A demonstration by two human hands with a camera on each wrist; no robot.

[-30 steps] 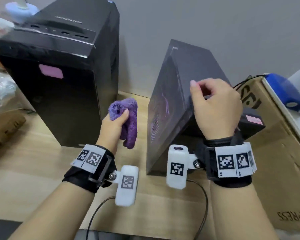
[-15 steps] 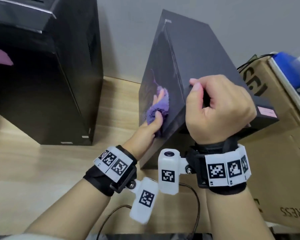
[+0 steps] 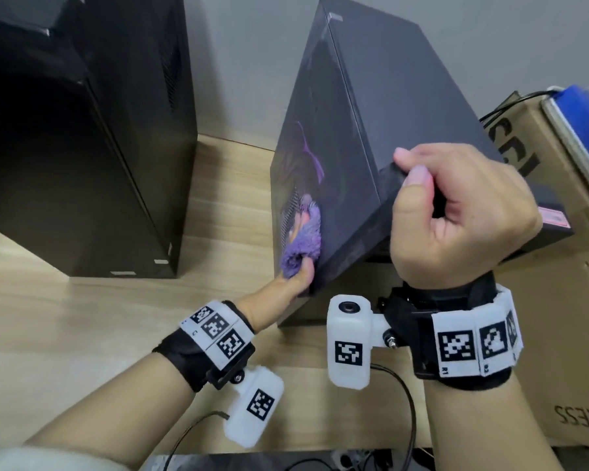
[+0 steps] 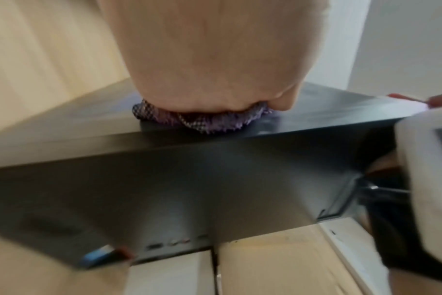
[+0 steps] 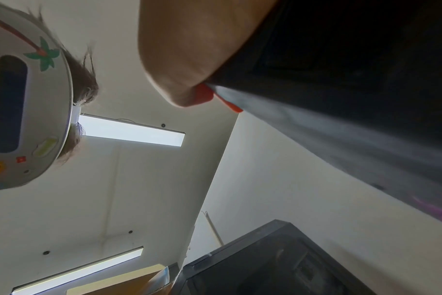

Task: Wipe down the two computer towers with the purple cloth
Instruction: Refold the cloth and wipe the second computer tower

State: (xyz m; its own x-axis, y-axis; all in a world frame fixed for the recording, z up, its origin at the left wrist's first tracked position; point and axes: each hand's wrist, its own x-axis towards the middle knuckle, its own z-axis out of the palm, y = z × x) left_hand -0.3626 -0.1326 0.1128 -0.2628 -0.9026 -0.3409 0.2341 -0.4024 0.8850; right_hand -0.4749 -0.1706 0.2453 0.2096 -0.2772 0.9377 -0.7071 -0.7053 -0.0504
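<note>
Two black computer towers stand on the wooden desk. The left tower (image 3: 82, 147) is upright. The right tower (image 3: 354, 113) is tilted to the right, its near top corner gripped by my right hand (image 3: 456, 212). My left hand (image 3: 296, 266) holds the fuzzy purple cloth (image 3: 303, 243) and presses it low on that tower's glossy left side panel. The left wrist view shows the purple cloth (image 4: 202, 119) squeezed between my left hand (image 4: 209, 59) and the dark panel (image 4: 189, 179). In the right wrist view, the right hand (image 5: 189, 55) grips the tower (image 5: 341, 99) by its edge.
A cardboard box (image 3: 565, 300) stands right of the tilted tower, touching it. A blue object (image 3: 582, 107) lies on a surface behind the box. Cables (image 3: 405, 402) run over the desk's front edge. Bare wooden desk (image 3: 65, 334) lies in front of the left tower.
My left hand carried the cloth from between the towers onto the right tower's side panel, then slid it down the panel. The right hand kept its grip on the tilted tower.
</note>
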